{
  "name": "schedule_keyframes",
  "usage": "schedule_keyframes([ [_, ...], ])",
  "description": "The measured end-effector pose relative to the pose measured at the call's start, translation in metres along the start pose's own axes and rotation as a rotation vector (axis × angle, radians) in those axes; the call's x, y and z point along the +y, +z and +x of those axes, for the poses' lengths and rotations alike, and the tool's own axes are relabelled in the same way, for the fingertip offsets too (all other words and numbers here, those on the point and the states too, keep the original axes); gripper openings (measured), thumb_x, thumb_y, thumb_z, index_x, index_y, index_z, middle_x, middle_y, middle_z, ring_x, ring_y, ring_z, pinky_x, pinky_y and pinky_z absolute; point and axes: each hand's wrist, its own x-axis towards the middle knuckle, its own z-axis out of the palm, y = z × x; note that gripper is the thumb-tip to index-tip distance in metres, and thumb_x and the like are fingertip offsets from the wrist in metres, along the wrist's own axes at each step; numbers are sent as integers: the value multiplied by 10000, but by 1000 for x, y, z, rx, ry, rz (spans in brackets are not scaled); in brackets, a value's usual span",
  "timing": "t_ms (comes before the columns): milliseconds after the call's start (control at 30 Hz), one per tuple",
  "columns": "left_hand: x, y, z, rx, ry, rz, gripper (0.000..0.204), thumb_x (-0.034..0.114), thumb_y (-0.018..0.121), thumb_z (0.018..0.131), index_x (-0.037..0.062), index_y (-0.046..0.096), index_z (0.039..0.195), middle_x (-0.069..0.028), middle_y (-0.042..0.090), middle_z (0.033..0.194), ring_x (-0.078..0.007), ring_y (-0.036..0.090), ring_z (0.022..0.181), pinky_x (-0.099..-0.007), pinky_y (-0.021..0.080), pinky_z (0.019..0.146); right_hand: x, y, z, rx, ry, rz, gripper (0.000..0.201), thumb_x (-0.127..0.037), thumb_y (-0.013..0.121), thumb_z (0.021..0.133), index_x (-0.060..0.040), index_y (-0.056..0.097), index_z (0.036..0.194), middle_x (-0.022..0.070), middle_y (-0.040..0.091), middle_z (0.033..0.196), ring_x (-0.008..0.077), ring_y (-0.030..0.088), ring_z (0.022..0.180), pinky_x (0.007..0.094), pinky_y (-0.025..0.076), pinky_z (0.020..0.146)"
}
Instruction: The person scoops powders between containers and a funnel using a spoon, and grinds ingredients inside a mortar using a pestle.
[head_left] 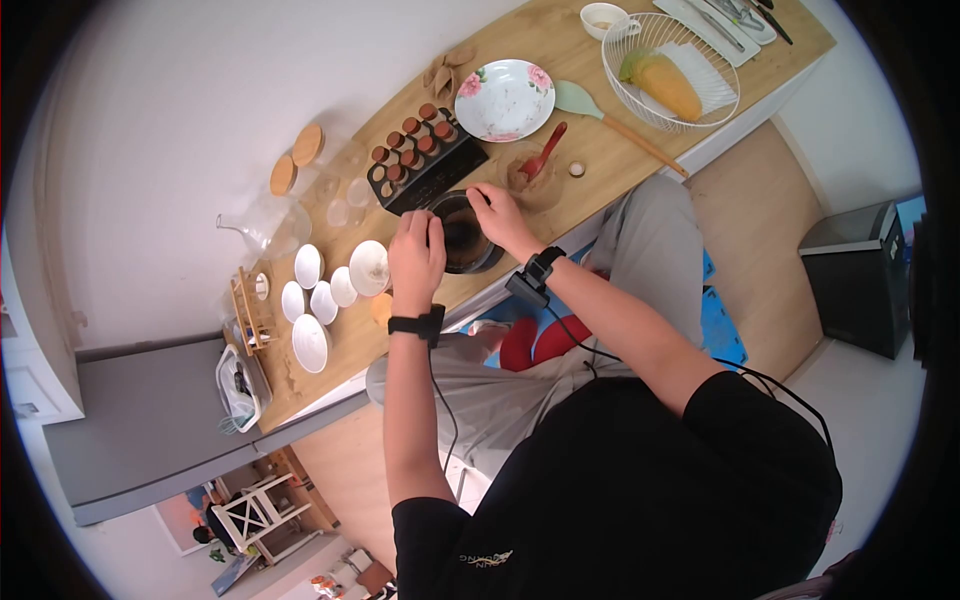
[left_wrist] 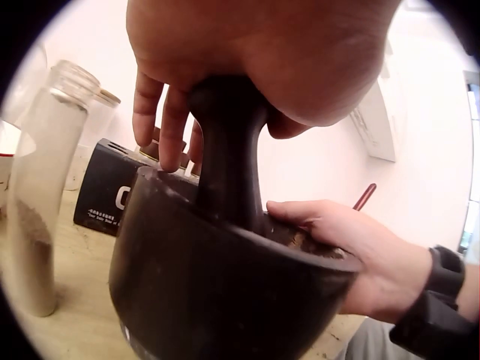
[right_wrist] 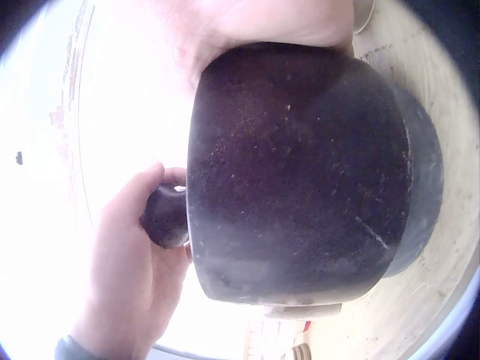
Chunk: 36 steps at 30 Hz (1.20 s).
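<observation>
A dark stone mortar [head_left: 482, 262] stands on the wooden table, brown material showing inside it. Out of it rises a dark pestle [left_wrist: 231, 161], its lower end hidden behind the mortar wall. My left hand [head_left: 416, 258] grips the pestle's knob from above, the palm over its top. Across the mortar, my right hand [head_left: 506, 222] holds the rim, with the thumb over the edge in the left wrist view. In the right wrist view, the mortar's rounded side [right_wrist: 300, 172] fills the middle, below the right palm.
Behind the mortar is a black spice rack [head_left: 430, 180] with brown-capped jars. Several white bowls [head_left: 312, 343] stand at left. To the right are a clear container [head_left: 545, 190] with a red spoon [head_left: 545, 152], a floral plate [head_left: 505, 100], a spatula [head_left: 577, 100] and a wire basket [head_left: 735, 95].
</observation>
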Motion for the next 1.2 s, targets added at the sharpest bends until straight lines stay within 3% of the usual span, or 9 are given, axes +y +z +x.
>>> schedule_keyframes([
  [33,4,-1,-7,3,-5,-4,145,151,545,929,17,602,926,-167,606,907,-396,599,792,-464,470,678,1,1,0,0,2,1,290,-203,536,972,65,623,1039,156,668,837,196,617,765,325,482,729],
  [100,6,-2,-14,20,44,15,112,130,582,898,22,602,922,-156,605,913,-382,594,805,-452,471,701,2,3,0,34,-23,41,282,-213,535,956,49,635,993,177,650,769,281,631,702,367,485,679],
  [200,11,3,-20,49,165,80,96,102,587,887,12,608,910,-149,600,934,-366,587,838,-431,467,722,1,2,0,30,-18,35,284,-212,538,956,52,634,997,187,660,796,288,640,730,368,488,693],
  [400,32,10,-5,34,242,56,86,94,610,860,18,629,895,-134,603,940,-340,586,836,-416,476,743,-1,0,0,25,-60,46,286,-208,534,957,58,634,994,203,664,821,308,649,767,377,491,709],
  [633,27,19,28,39,249,34,103,102,606,864,5,637,878,-135,614,916,-342,592,835,-418,481,730,2,-1,3,-29,-24,33,281,-200,528,957,58,636,990,224,668,870,339,651,800,382,492,719],
  [800,2,15,37,33,155,-31,132,100,579,890,-19,638,887,-166,622,879,-374,598,826,-421,478,737,-4,-1,1,8,-40,-36,276,-197,534,953,55,637,999,223,669,867,340,649,800,387,491,730],
  [1000,-2,3,12,-11,103,3,112,128,580,889,33,632,917,-128,626,907,-341,592,854,-432,429,765,-4,-1,0,2,6,8,278,-198,538,951,59,633,1002,210,668,843,328,649,784,386,487,724],
  [1067,5,2,3,6,141,8,103,112,582,893,17,621,906,-149,615,940,-370,583,836,-434,445,725,-2,1,0,20,-19,13,278,-199,536,953,58,633,1001,207,667,837,325,649,781,384,488,721],
  [1200,17,4,-4,5,212,18,89,110,613,869,34,634,911,-124,612,959,-346,584,840,-420,446,754,-1,1,0,25,-27,23,277,-198,531,954,55,633,1005,203,667,837,321,647,778,383,488,717],
])
